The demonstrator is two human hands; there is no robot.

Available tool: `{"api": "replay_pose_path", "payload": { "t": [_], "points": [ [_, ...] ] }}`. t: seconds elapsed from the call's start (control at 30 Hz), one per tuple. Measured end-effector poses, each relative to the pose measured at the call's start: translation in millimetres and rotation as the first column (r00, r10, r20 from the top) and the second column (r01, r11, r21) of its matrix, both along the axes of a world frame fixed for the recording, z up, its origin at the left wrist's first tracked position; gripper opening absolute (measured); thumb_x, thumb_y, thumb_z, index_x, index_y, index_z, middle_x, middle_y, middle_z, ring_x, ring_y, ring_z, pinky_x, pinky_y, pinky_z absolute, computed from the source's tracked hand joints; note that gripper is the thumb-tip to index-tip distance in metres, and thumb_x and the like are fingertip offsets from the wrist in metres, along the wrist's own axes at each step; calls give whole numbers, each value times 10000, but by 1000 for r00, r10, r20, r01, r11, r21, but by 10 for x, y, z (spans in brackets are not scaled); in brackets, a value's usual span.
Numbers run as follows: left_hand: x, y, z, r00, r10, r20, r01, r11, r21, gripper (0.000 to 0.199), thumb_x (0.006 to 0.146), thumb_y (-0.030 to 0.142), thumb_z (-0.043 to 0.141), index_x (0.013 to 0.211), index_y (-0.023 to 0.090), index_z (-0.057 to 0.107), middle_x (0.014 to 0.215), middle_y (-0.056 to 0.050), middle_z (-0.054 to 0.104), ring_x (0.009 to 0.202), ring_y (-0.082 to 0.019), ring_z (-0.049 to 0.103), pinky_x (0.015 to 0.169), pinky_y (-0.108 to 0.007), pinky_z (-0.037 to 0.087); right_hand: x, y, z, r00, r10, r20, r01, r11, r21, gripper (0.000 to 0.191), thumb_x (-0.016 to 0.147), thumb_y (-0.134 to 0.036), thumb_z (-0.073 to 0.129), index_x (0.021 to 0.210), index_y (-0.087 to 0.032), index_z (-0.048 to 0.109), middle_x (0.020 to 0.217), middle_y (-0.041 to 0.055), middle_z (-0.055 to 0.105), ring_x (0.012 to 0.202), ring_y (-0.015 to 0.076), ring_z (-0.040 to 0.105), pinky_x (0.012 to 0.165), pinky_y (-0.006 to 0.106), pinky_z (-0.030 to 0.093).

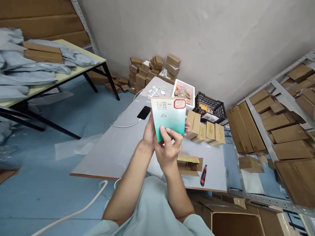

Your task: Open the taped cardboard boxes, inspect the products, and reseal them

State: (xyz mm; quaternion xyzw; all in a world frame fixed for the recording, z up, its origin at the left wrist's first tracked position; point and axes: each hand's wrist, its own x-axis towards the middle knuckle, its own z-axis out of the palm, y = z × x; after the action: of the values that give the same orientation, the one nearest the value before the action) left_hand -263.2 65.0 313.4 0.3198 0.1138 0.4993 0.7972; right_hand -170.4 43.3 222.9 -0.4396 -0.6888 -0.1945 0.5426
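A white-to-teal book (169, 118), with a red-edged label at its top right, is held up above the table. My left hand (149, 132) grips it from behind and along its left side, and fingertips show past its right edge. Over the lower front of the book lies my right hand (169, 146), fingers bent and its index fingertip touching the cover. Behind the book, to the left, a black phone (144, 112) rests on the grey table (118, 147) with a white cable beside it.
Beyond the book are a white bin (193, 90) and a black crate (218, 106) holding items. Small cartons (210, 132), an open carton (188, 167) and a red utility knife (203, 175) lie right. Shelving with boxes (292, 146) stands far right; a large open box (235, 214) sits below.
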Motion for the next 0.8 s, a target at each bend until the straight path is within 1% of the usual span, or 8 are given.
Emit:
{"api": "replay_pose_path", "payload": {
  "t": [0.3,0.4,0.53,0.6,0.63,0.67,0.73,0.8],
  "points": [
    [76,-42,257,998,51,28,-55,982,181,1130,902,909,730,1646,69,601,1529,-279,754,1557,-540,615,1302,-732,499,-21,36,-29,1000,3,-10,-3,1000,-30,445,1007,-190,840,1422,-350,863,1180,111,739,1121,269,813,1023,372,733],
    [82,-18,258,982,188,-20,-179,961,211,1047,927,905,708,1608,112,658,1503,-247,780,1531,-515,648,1279,-714,538,-31,10,18,999,23,-32,-24,999,-48,422,1019,-185,826,1407,-346,867,1189,112,730,1130,271,808,1035,383,730],
    [101,31,109,879,458,-129,-416,871,260,873,1005,892,635,1528,202,746,1460,-176,812,1482,-451,707,1209,-628,632,80,-51,298,979,84,-185,-107,988,-114,472,1088,-342,784,1560,-333,767,1291,131,717,1255,287,773,1051,434,725],
    [134,27,8,776,599,-200,-510,781,360,780,1029,821,697,1529,225,750,1477,-155,802,1464,-411,723,1192,-563,653,189,-50,478,929,116,-351,-187,966,-176,526,1137,-423,705,1649,-306,687,1379,149,717,1269,279,757,968,413,735],
    [162,13,-37,694,683,-228,-559,710,428,739,1031,765,750,1541,230,743,1498,-150,788,1453,-389,728,1188,-531,657,248,-34,559,877,134,-461,-254,945,-208,549,1153,-461,668,1676,-295,658,1417,153,721,1235,267,759,905,384,733],
    [199,-11,-75,586,772,-247,-604,619,501,699,1036,701,791,1553,234,735,1516,-146,771,1439,-366,732,1184,-503,657,305,-7,626,803,151,-577,-337,913,-229,569,1158,-502,646,1684,-287,644,1438,149,732,1170,249,765,846,351,724],
    [298,-78,-131,312,921,-232,-674,387,630,595,1067,579,802,1552,241,737,1500,-137,754,1390,-323,743,1161,-470,661,402,73,716,607,168,-777,-518,825,-227,589,1140,-583,651,1642,-276,671,1393,120,777,1011,202,761,789,306,701],
    [422,-162,-167,87,981,-172,-682,184,708,472,1091,487,779,1497,247,772,1412,-125,763,1328,-303,750,1138,-467,659,464,169,753,454,150,-878,-643,737,-207,552,1122,-628,662,1521,-255,740,1267,88,822,922,177,755,824,298,698]
  ]
}}
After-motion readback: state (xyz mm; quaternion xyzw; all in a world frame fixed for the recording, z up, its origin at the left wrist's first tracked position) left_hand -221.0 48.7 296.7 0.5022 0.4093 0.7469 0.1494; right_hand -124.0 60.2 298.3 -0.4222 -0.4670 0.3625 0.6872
